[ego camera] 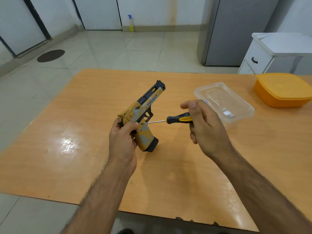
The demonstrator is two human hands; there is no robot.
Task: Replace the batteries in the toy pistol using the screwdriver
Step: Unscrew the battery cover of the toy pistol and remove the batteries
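Observation:
The toy pistol is yellow, grey and black, with its barrel pointing away and up. My left hand grips it at the back of the grip, its butt just above the table. My right hand holds a black and yellow screwdriver by the handle. The thin metal shaft runs left, and its tip touches the pistol's side just above the grip, near my left thumb.
The orange wooden table carries a clear plastic container with small items inside, to the right of my hand, and an orange lidded box at the far right. A white cabinet stands beyond the table.

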